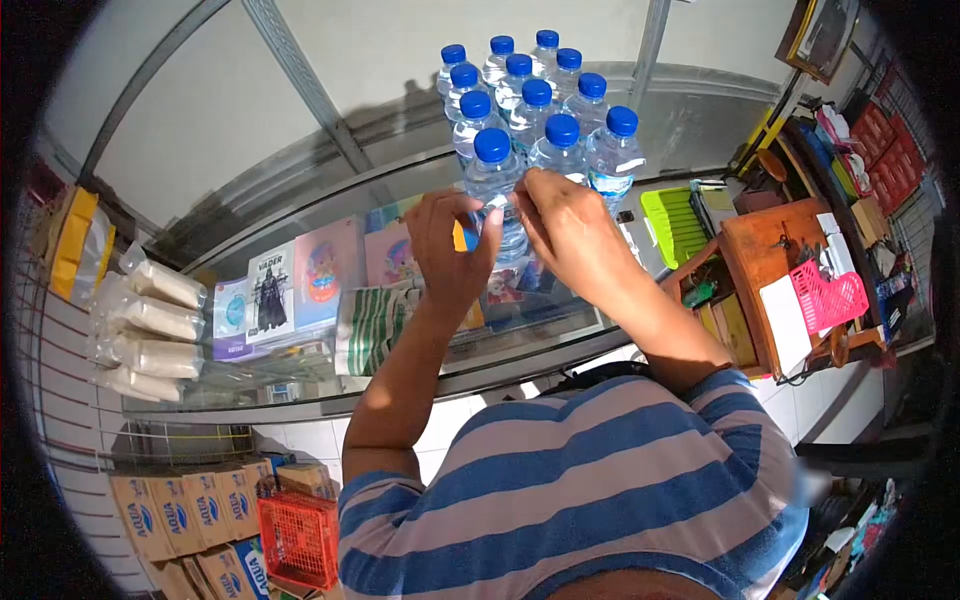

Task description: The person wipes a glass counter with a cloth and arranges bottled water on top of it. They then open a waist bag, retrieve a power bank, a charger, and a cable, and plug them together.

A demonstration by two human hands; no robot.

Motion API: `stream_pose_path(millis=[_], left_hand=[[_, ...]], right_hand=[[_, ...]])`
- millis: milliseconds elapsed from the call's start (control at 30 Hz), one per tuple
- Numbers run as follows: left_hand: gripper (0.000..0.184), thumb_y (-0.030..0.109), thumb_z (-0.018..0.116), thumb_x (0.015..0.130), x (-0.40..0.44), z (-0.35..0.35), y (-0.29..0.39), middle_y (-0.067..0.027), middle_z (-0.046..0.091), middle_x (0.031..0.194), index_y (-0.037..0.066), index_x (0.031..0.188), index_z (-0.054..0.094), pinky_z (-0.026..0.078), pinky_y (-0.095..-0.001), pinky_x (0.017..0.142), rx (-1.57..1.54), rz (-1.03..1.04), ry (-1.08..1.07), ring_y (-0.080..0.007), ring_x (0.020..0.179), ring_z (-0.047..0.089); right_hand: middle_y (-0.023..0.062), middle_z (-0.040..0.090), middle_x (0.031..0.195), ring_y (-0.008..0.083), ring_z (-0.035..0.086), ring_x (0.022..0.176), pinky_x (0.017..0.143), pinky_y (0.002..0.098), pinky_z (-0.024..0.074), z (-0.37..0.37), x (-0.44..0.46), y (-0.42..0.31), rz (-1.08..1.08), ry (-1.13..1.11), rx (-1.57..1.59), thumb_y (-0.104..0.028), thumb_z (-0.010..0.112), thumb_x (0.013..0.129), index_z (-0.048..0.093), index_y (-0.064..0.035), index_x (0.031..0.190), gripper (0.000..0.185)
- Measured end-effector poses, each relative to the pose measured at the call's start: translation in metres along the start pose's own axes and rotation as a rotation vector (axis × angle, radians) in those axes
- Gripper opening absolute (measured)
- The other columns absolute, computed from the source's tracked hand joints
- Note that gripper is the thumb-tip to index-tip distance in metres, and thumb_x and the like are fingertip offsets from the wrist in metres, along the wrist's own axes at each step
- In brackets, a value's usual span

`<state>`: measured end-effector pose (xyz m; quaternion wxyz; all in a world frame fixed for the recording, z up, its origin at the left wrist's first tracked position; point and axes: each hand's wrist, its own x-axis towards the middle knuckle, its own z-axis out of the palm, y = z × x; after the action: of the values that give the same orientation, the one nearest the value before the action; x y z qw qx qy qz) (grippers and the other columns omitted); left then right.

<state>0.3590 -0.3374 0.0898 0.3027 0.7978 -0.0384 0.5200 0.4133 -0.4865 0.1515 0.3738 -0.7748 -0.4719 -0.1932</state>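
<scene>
A clear plastic water bottle (pixel 488 180) with a blue cap stands upright on the glass counter, at the front of a group of similar bottles (pixel 537 105). My left hand (pixel 447 245) is at its left side, the fingers curled and the thumb across its front. From the right, my right hand (pixel 568 222) touches the same bottle, with thumb and fingertips pressed together near its label. The fingers cover much of the label, so I cannot see whether a loose edge is pinched there. The bottle's lower part shows between my hands.
Filled clear bags (pixel 160 310) lie at the counter's left end, near notebooks (pixel 328 268) and a striped cloth (pixel 372 325). A green basket (pixel 668 228) and a wooden desk (pixel 765 240) with a pink basket (pixel 828 297) stand right. Cartons (pixel 190 505) and a red crate (pixel 298 540) sit lower left.
</scene>
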Motion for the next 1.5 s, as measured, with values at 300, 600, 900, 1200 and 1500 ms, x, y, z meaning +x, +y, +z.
stream_pose_path(millis=[300,600,900,1200,1500], left_hand=[[0.018,0.007,0.07,0.077,-0.006,0.004,-0.003,-0.004,0.056,0.087,0.009,0.09,0.059,0.038,-0.0288,0.075,-0.112,-0.119,0.033,-0.0144,0.069,0.047],[0.013,0.007,0.068,0.076,-0.019,0.002,0.008,-0.0055,0.056,0.091,0.008,0.087,0.059,0.04,-0.0339,0.079,0.005,0.058,0.038,-0.0178,0.072,0.047],[0.01,0.01,0.066,0.074,-0.006,0.011,0.032,-0.0068,0.056,0.094,0.01,0.082,0.06,0.038,-0.0396,0.08,-0.056,0.189,-0.046,-0.0224,0.082,0.047],[0.014,0.02,0.064,0.078,0.024,0.02,0.037,-0.0096,0.054,0.109,0.011,0.088,0.06,0.035,-0.039,0.084,0.082,0.239,0.154,-0.024,0.094,0.045],[0.02,0.029,0.06,0.082,0.006,0.017,-0.013,-0.0103,0.053,0.114,0.012,0.092,0.061,0.032,-0.0417,0.089,0.227,0.221,0.259,-0.0247,0.099,0.045]], right_hand=[[0.0128,0.057,0.065,0.0244,0.053,0.05,0.048,0.0356,0.0427,-0.004,-0.011,0.007,0.02,0.149,0.047,-0.006,0.061,0.087,0.055,0.0018,0.086,0.009],[0.0105,0.063,0.062,0.0197,0.05,0.046,0.047,0.0319,0.0414,-0.084,-0.084,0.068,0.645,0.074,-0.141,-0.012,0.064,0.086,0.067,0.0039,0.082,0.016],[0.0155,0.065,0.066,0.0286,0.057,0.053,0.056,0.0389,0.0464,-0.078,-0.151,0.073,0.751,-0.314,-0.159,-0.014,0.067,0.083,0.066,0.0038,0.08,0.018],[-0.001,0.054,0.06,0.0071,0.041,0.052,0.05,0.0203,0.0344,-0.117,-0.061,0.089,0.468,0.127,0.091,-0.007,0.066,0.084,0.067,0.0031,0.079,0.011],[-0.0006,0.055,0.055,0.0064,0.043,0.051,0.049,0.0211,0.037,-0.057,0.037,0.161,0.183,0.065,0.372,-0.002,0.07,0.079,0.065,0.0022,0.072,0.01]])
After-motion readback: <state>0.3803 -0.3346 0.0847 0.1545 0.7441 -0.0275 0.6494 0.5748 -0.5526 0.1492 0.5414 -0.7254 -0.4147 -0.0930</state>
